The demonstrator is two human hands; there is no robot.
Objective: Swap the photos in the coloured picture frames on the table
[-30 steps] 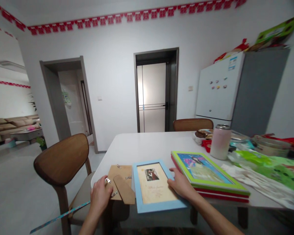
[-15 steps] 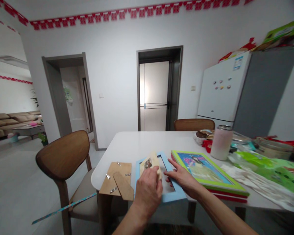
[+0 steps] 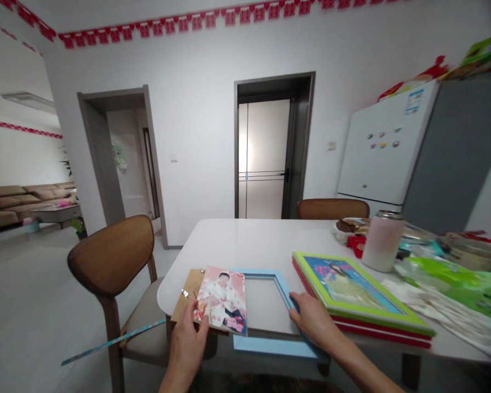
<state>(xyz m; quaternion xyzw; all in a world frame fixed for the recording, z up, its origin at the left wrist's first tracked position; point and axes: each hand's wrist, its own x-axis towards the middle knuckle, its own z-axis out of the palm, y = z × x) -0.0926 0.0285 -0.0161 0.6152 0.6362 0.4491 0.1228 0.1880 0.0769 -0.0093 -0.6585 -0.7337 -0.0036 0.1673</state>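
My left hand (image 3: pixel 190 330) has thumb and fingers closed on the lower-left edge of the pink photo (image 3: pixel 223 299), lying over the brown backing board (image 3: pixel 185 292); my right hand (image 3: pixel 311 318) grips the blue frame (image 3: pixel 280 281) at its three o'clock side; green-bordered picture (image 3: pixel 352 292) at two o'clock of that hand.

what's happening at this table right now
The left hand holds a pink photo print over a brown backing board with metal clips. The right hand grips the side of a light blue picture frame, its opening empty. A green-bordered framed picture lies on a stack to the right.
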